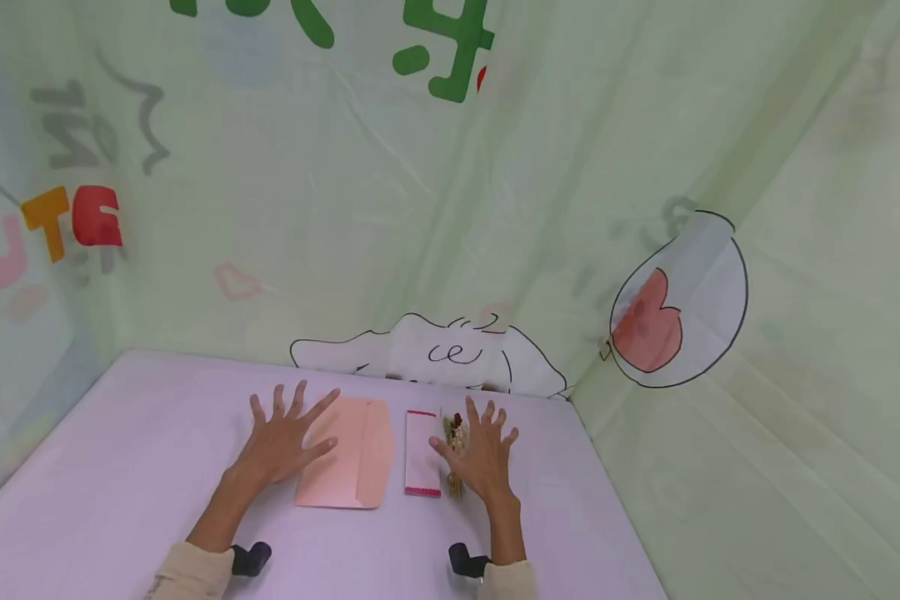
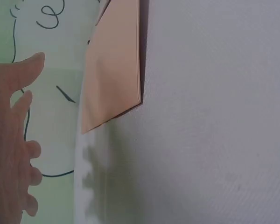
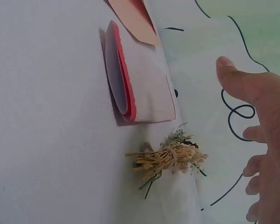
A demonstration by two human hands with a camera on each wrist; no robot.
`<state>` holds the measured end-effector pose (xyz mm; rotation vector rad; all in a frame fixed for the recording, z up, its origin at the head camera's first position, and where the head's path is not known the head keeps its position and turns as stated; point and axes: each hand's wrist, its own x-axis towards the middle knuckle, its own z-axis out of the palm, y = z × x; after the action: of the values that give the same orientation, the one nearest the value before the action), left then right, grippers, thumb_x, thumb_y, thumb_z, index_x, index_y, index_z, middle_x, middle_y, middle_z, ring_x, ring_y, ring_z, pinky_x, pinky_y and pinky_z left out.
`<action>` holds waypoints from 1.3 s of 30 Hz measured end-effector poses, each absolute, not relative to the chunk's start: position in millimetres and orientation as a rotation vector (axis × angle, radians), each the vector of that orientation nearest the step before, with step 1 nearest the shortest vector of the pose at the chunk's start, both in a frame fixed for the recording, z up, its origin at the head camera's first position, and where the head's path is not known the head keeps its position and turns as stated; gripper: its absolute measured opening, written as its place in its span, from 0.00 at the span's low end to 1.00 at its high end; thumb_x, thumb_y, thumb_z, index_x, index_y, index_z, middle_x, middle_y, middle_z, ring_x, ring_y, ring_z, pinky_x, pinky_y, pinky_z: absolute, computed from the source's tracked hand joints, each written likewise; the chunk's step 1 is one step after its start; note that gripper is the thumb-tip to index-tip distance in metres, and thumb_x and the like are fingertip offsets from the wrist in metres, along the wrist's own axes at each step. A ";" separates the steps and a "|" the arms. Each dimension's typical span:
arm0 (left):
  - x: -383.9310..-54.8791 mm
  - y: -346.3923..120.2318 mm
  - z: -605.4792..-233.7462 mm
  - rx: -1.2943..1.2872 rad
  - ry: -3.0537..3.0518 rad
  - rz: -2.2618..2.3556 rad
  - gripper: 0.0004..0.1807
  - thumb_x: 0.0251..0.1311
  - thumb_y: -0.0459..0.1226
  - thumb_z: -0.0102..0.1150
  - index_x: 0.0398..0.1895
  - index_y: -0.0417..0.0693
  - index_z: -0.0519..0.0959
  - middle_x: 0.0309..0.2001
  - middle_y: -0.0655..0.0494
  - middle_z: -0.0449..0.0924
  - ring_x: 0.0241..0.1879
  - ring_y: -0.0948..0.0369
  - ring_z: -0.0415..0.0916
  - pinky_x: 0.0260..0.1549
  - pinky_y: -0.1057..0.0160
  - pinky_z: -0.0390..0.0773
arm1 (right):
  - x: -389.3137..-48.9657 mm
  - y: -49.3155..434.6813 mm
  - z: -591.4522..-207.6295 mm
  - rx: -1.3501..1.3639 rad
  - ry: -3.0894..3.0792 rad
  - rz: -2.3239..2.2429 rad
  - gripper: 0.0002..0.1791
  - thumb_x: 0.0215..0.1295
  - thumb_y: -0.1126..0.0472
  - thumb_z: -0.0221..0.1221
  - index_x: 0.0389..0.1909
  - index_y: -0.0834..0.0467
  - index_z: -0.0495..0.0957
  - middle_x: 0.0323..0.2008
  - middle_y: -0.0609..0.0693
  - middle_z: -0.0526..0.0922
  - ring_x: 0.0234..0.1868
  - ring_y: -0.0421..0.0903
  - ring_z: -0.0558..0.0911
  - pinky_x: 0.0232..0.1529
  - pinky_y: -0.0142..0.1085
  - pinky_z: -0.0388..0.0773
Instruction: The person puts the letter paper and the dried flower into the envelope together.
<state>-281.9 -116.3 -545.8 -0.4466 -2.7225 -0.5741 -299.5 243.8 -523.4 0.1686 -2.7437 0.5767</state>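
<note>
My left hand (image 1: 276, 443) hovers with spread fingers over the left side of a peach-pink envelope (image 1: 345, 458), whose flap points right. The left wrist view shows a gap between that hand (image 2: 9, 140) and the envelope (image 2: 113, 70). Spread above a small bunch of dried flowers (image 1: 456, 433) is my right hand (image 1: 483, 454), holding nothing. Between envelope and flowers lies a folded white card with red edges (image 1: 422, 458). In the right wrist view the card (image 3: 144, 81) stands slightly ajar, and the tied flower stems (image 3: 163, 161) lie beside it.
A pale lilac-white tabletop (image 1: 157, 433) bears these things. Behind it hangs a pale green curtain (image 1: 307, 208) with printed letters and drawings, meeting the table's back edge. Black camera mounts (image 1: 251, 558) sit at both wrists.
</note>
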 end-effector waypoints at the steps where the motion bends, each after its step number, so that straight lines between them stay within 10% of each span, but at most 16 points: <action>1: -281.9 -115.1 -546.3 -0.451 -2.728 -0.583 0.42 0.70 0.61 0.63 0.85 0.65 0.65 0.82 0.25 0.59 0.77 0.16 0.55 0.68 0.08 0.43 | -299.1 243.0 -523.2 0.167 -2.741 0.581 0.58 0.60 0.29 0.68 0.84 0.59 0.64 0.81 0.78 0.60 0.82 0.82 0.58 0.74 0.86 0.49; 5: -281.5 -109.6 -548.8 -0.472 -2.748 -0.614 0.42 0.72 0.61 0.61 0.86 0.65 0.64 0.83 0.26 0.57 0.79 0.16 0.52 0.69 0.08 0.40 | -297.2 237.4 -519.0 0.144 -2.724 0.634 0.45 0.69 0.40 0.69 0.80 0.58 0.71 0.76 0.72 0.73 0.77 0.73 0.72 0.73 0.78 0.64; 11: -279.4 -96.0 -555.4 -0.510 -2.704 -0.572 0.40 0.70 0.60 0.63 0.83 0.63 0.68 0.81 0.26 0.62 0.76 0.16 0.58 0.69 0.08 0.46 | -297.7 223.7 -511.2 0.081 -2.650 0.607 0.22 0.72 0.51 0.71 0.61 0.60 0.88 0.51 0.59 0.94 0.50 0.63 0.91 0.45 0.61 0.85; 18: -274.8 -78.0 -563.5 -0.561 -2.698 -0.572 0.36 0.71 0.57 0.64 0.80 0.63 0.73 0.79 0.27 0.66 0.73 0.17 0.65 0.66 0.09 0.55 | -301.3 199.7 -518.8 -0.095 -2.548 0.664 0.15 0.69 0.56 0.73 0.26 0.63 0.88 0.21 0.53 0.86 0.25 0.52 0.84 0.28 0.45 0.74; 30: -266.6 -68.1 -569.1 -0.590 -2.832 -0.754 0.32 0.73 0.55 0.61 0.77 0.57 0.76 0.80 0.24 0.62 0.75 0.15 0.59 0.68 0.10 0.55 | -298.5 168.9 -547.7 -0.334 -2.616 0.762 0.17 0.62 0.61 0.78 0.42 0.71 0.88 0.28 0.61 0.88 0.31 0.58 0.87 0.34 0.51 0.78; 39: -264.8 -68.7 -568.8 -0.583 -2.863 -0.846 0.33 0.73 0.51 0.63 0.78 0.53 0.73 0.80 0.22 0.61 0.77 0.14 0.53 0.76 0.19 0.55 | -299.4 161.3 -561.7 -0.331 -2.461 0.849 0.13 0.59 0.69 0.75 0.21 0.68 0.81 0.16 0.57 0.74 0.22 0.48 0.70 0.22 0.43 0.62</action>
<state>-264.8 -68.7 -568.8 -0.5831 -2.8634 -0.8455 -299.4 161.3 -561.7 -0.3306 -2.4611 0.8488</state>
